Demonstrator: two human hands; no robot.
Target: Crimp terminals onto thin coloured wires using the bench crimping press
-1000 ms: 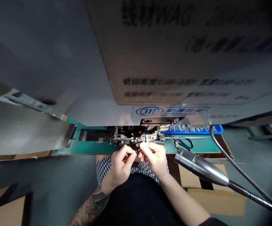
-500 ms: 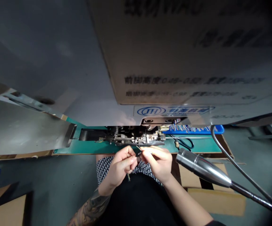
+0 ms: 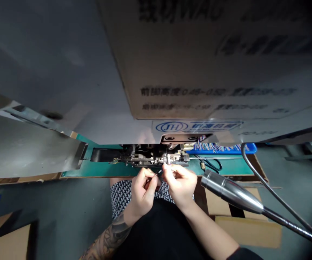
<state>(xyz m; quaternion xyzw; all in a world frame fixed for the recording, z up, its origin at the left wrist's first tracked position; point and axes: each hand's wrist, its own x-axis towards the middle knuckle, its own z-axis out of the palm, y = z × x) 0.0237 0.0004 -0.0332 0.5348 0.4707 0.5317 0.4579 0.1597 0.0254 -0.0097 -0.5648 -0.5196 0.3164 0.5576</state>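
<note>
Right hand (image 3: 181, 182) at centre frame, fingertips pinched on a thin wire (image 3: 159, 172), feeding its end toward the small metal die (image 3: 166, 159) of the machine at twelve o'clock from the knuckles. Left hand (image 3: 142, 189) just beside it at nine o'clock, thumb and forefinger pressed together on the same wire a little further back; possibly more strands tucked in the palm, too small and dim to tell. Wire itself held in the air between the two hands and the die, just off the front edge of the table (image 3: 226, 169). Likely very light, limp and easily kinked, so best gripped close to the tip to keep the end straight. Beyond the die, a grey machine housing (image 3: 96, 119) with a blue oval logo plate (image 3: 196, 126) filling the upper frame, and a cardboard sheet (image 3: 212, 61) with printed characters above it. At two o'clock from the hands, a blue tray (image 3: 246, 148) of coloured wires on the green-topped table. At three o'clock, a polished metal lamp head (image 3: 230, 193) on a flexible neck, well apart from the right hand. At six o'clock, dark clothing over the lap.
</note>
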